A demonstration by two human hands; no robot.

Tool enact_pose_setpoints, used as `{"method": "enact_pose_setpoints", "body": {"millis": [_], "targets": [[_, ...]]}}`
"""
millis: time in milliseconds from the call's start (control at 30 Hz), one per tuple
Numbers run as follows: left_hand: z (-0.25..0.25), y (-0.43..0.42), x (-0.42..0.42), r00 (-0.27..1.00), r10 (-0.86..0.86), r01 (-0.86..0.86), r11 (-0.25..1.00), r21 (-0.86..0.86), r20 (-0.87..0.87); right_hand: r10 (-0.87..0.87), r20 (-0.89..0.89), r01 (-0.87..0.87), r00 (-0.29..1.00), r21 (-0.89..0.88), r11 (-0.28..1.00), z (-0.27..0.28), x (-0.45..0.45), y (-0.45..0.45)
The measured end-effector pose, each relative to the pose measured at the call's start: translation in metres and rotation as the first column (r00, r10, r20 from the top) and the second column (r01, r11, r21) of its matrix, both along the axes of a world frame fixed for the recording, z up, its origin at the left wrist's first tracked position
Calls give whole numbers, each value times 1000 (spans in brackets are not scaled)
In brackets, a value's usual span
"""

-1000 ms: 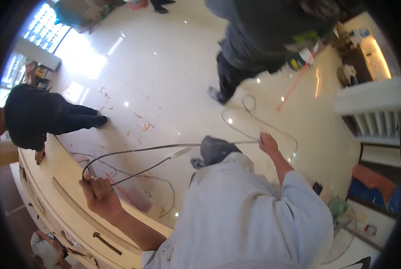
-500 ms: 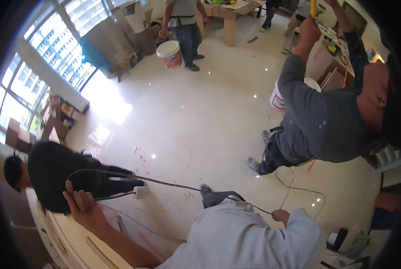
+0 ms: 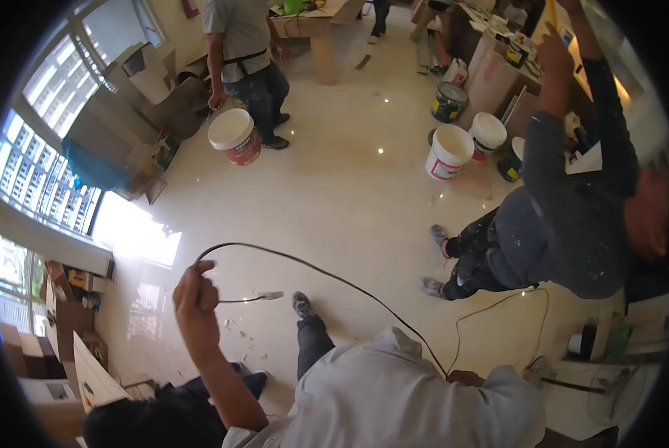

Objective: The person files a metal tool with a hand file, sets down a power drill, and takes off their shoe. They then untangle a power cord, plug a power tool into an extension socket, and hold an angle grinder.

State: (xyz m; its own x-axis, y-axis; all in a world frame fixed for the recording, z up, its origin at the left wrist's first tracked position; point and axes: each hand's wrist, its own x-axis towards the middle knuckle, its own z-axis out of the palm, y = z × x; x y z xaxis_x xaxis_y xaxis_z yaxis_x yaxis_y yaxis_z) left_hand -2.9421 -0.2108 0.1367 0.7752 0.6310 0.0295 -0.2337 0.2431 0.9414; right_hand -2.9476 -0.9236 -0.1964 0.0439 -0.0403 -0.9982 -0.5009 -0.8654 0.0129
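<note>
Seen from a head-worn camera, a person in a light grey top stretches a dark cable (image 3: 312, 265) in an arc across the lower middle of the frame, above a glossy pale floor (image 3: 334, 194). The view has swung since half a second ago: the left hand (image 3: 197, 291), then low at the far left with its index finger lifted, is now higher in the frame and closer to the centre, its fingers curled around the cable. The left forearm rises steeply from the bottom edge, the wrist almost in line with it. The right hand (image 3: 465, 378), at the lower right beside the person's body, grasps the cable's other stretch, though the sleeve and torso leave its fingers hard to make out; that arm stays bent and low. From the left hand a short length of cable runs right to a white socket block (image 3: 272, 296), which now shows against bare floor rather than beside a co-worker's dark trouser legs. More cable loops on the floor at the right. The pale counter (image 3: 99, 377) at lower left has shrunk to a corner. At upper left, a co-worker's white-and-red bucket (image 3: 233, 138) appears farther left and lower than before, while a white pail (image 3: 450, 151) stands more fully in view at upper right.
</note>
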Motion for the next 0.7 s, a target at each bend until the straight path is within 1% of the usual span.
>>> {"method": "enact_pose_setpoints", "body": {"millis": [33,100,167,233,333,433,467,567,600,700], "targets": [[1,20,26,996,-49,52,998,41,-70,-17,0,17,1000,-13,1000,1,-8,17],[-1,54,81,976,-172,177,984,35,-131,-53,20,54,998,-39,998,13,-15,54],[-7,94,133,927,-316,335,940,68,-200,-82,47,86,995,-79,993,38,-12,79],[-3,123,187,881,-431,446,894,39,-197,-116,60,122,991,-111,986,57,-10,108],[-14,158,258,804,-541,559,829,2,-248,-147,82,157,986,-130,979,70,10,157],[-20,193,318,724,-580,627,779,7,-373,-135,123,150,983,-128,980,61,67,210],[-28,208,333,705,-566,654,753,81,-428,-110,138,128,984,-128,983,55,96,226],[-12,246,364,692,-501,648,748,142,-519,13,162,5,987,-106,994,24,187,284],[-12,260,375,704,-490,643,748,167,-514,60,165,-45,984,-91,995,11,215,298],[1,316,404,672,-446,654,732,190,-591,130,200,-127,971,-24,992,-19,287,379]]}}
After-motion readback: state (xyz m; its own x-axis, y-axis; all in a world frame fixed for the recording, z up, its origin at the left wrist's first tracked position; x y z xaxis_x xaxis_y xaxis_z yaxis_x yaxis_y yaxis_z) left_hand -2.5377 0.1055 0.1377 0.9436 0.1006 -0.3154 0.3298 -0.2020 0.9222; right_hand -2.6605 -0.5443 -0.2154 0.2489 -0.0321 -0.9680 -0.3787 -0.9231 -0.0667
